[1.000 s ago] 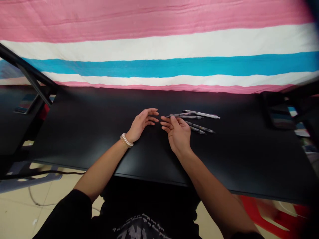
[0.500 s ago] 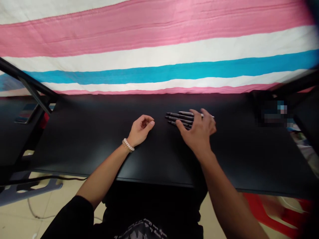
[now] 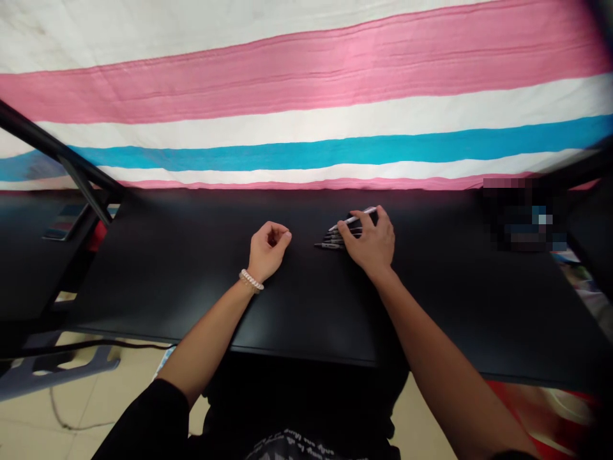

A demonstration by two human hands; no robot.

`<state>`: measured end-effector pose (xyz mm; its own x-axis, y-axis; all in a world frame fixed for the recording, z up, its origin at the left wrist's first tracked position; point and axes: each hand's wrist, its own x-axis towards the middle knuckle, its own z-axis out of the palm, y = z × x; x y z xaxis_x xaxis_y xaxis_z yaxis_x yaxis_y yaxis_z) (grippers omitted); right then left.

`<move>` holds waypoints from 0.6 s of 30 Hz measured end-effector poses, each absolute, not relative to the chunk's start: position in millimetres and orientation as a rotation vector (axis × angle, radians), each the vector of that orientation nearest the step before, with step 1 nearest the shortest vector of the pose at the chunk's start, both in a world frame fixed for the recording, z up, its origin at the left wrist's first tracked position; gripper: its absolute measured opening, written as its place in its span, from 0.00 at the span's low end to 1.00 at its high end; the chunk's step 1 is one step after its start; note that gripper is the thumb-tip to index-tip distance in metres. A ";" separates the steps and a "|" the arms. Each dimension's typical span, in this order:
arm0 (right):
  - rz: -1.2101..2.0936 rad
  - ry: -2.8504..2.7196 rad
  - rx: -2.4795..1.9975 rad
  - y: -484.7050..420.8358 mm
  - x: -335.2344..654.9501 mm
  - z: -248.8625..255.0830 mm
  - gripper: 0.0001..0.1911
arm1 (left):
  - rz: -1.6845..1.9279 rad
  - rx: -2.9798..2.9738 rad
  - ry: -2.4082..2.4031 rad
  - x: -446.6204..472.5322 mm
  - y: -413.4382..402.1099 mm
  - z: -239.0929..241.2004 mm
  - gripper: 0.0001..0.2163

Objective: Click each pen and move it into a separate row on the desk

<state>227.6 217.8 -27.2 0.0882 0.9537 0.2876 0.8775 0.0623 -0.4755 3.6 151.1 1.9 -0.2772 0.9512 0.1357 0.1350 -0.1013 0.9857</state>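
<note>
On the black table (image 3: 191, 262), several dark pens (image 3: 331, 245) and one white pen (image 3: 354, 218) lie in a tight cluster. My right hand (image 3: 371, 239) is over them, thumb on the near side and fingers curled round the far side, gripping the bunch. The white pen slants along the far edge beneath my fingers. Much of the dark pens is hidden by this hand. To their left, my left hand (image 3: 269, 249) rests with its fingers curled in and thumb closed to the forefinger, nothing visible in it. A pale beaded bracelet (image 3: 251, 281) circles that wrist.
A striped cloth (image 3: 306, 121) hangs along the table's back edge. Black metal bars (image 3: 83, 185) stand at the left, near a phone-like flat device (image 3: 67, 222) on a neighbouring surface. A dark blurred object (image 3: 520, 220) sits at the right back corner.
My right hand has drawn in a little to the left, bunching the pens closer together. The white pen has turned to a steeper slant. The left hand stays curled, and the view has tilted slightly.
</note>
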 end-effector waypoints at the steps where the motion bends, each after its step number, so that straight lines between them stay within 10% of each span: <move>1: 0.186 -1.815 -1.800 219.2 223.7 -26.3 0.24 | 1.476 1.226 1.464 2.0 152.4 2.0 0.04; 18: 0.502 -2.668 -0.506 189.6 151.4 -2.5 0.14 | 1.528 1.194 1.726 -12.8 160.4 -2.8 0.03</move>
<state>151.4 189.6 -2.5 -0.8641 0.4085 0.2940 0.2739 0.8717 -0.4064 -12.8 160.4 -2.8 -0.4627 0.8724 0.1572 0.2617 -0.0350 0.9645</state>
